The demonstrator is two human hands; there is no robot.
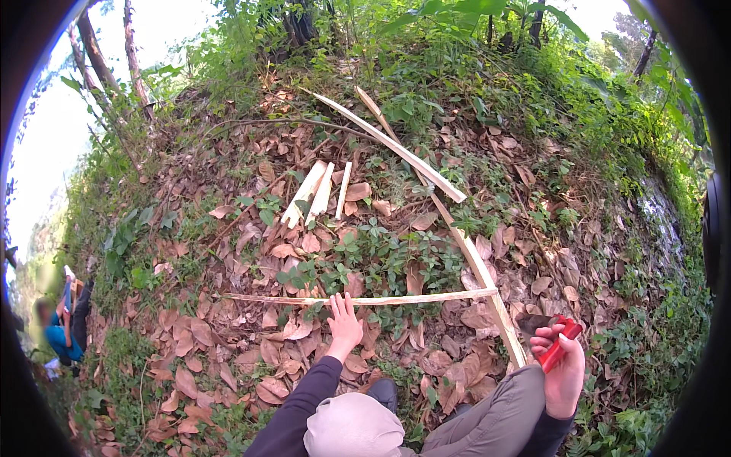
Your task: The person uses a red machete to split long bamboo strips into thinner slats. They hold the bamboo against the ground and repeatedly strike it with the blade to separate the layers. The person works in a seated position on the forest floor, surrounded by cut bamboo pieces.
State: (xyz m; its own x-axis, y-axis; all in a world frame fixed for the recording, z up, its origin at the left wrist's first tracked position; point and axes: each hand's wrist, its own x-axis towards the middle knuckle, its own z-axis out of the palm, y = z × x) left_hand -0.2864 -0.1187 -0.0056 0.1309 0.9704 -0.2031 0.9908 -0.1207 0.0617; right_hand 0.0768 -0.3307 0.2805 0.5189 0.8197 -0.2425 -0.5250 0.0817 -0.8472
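Split wooden strips are lying on a leaf-covered slope, and the thin horizontal strip [358,299] is being touched by the left hand [344,324], whose fingers are spread flat and open over it, gripping nothing. A red-handled blade [550,339] is being held closed in the right hand [562,365], just beside the lower end of a long diagonal strip [480,270]. Three short split pieces [316,194] are resting farther upslope. As a judgement, the strip could be sliding downhill on the loose dry leaves [228,358], and the open fingers could be caught if the blade is being swung close to them.
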